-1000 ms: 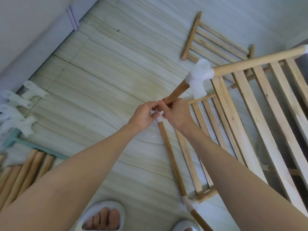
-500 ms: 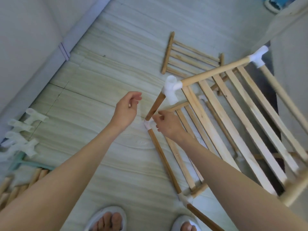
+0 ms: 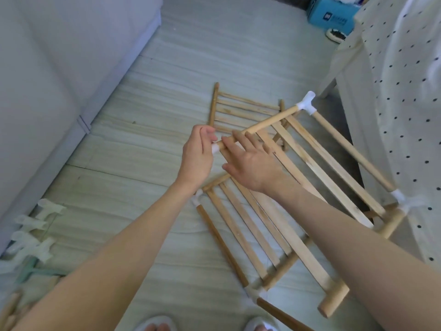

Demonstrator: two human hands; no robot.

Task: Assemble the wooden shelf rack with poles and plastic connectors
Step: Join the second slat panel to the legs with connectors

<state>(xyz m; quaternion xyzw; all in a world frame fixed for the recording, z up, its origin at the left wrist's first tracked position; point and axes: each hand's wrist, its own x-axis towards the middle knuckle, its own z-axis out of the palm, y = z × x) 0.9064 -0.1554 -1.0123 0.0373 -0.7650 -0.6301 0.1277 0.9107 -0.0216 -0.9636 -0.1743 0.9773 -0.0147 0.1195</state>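
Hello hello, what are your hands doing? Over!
Left hand grips the white connector on the pole. Right hand open beside it. Nothing in the way.

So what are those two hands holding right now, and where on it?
The left hand grips the white plastic connector at the near end of the raised pole. The right hand lies open, fingers straight along that pole, gripping nothing.

I see pale wood-grain floor [image 3: 148, 177], grey-white sofa base [image 3: 59, 68] along the left. Blue box [image 3: 330, 13] top right, small dark-rimmed round item [image 3: 336, 35] just beside it. White polka-dot cloth [image 3: 405, 91] drapes at right. White slippers [image 3: 155, 324] at bottom edge.
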